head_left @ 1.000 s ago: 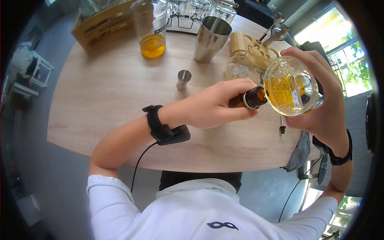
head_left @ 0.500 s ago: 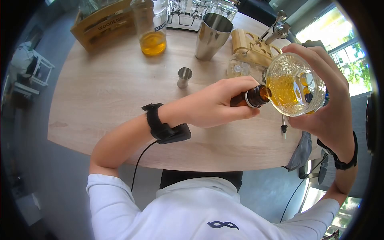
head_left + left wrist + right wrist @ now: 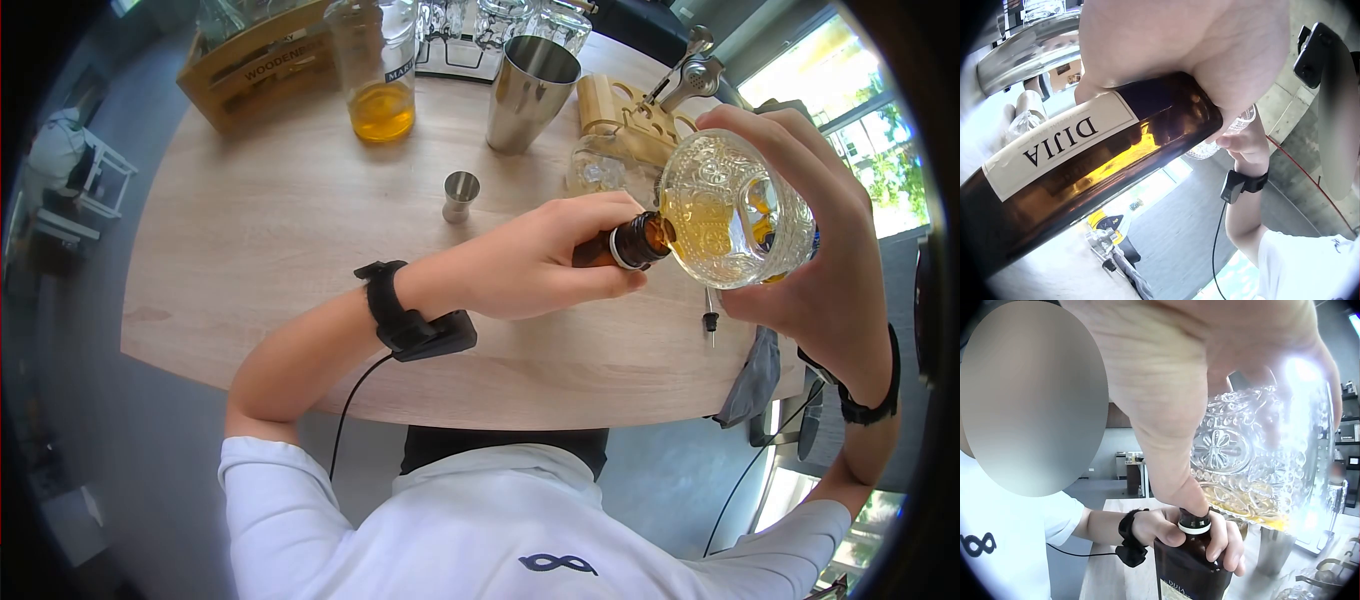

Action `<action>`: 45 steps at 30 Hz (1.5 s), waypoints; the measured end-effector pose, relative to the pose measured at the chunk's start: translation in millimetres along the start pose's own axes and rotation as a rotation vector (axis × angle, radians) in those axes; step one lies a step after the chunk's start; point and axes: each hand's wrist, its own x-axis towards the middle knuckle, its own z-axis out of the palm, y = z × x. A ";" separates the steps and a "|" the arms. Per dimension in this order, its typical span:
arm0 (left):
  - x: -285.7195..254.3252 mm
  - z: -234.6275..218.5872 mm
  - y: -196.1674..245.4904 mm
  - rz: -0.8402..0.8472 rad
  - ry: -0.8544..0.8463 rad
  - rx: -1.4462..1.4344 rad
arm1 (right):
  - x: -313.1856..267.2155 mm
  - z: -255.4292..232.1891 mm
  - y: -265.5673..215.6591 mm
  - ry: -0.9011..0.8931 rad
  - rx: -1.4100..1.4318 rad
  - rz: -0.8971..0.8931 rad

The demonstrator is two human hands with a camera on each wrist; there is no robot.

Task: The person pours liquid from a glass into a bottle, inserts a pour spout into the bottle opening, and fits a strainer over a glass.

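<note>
My left hand (image 3: 545, 262) grips a brown glass bottle (image 3: 622, 246) by its neck and shoulder; its white label shows on the brown bottle (image 3: 1079, 169) in the left wrist view. My right hand (image 3: 815, 250) holds a patterned clear glass (image 3: 728, 213) tilted over, its rim at the bottle's open mouth. Amber liquid lies in the glass (image 3: 1260, 469) against the lower side. In the right wrist view the bottle (image 3: 1192, 565) stands upright just under the glass rim.
On the round wooden table (image 3: 260, 240) stand a small steel jigger (image 3: 460, 195), a steel shaker tin (image 3: 528, 92), a clear bottle with amber liquid (image 3: 380, 75), a wooden crate (image 3: 255, 65), a wooden tool holder (image 3: 625, 125) and a pourer spout (image 3: 709, 318).
My right hand has tipped the glass further and brought its rim onto the bottle mouth. The liquid has slid toward the rim. My left hand stays in place.
</note>
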 end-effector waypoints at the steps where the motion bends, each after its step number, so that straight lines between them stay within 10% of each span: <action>1: 0.0 0.0 0.0 -0.003 -0.001 -0.001 | 0.0 -0.7 -0.2 -0.005 0.001 0.003; 28: -26.4 -71.0 53.6 0.023 0.040 0.660 | 7.0 -1.6 -11.1 -0.023 -0.030 -0.037; 45: -10.6 -40.7 31.8 -0.101 -0.017 0.337 | 17.7 -11.1 -24.8 -0.079 -0.112 -0.075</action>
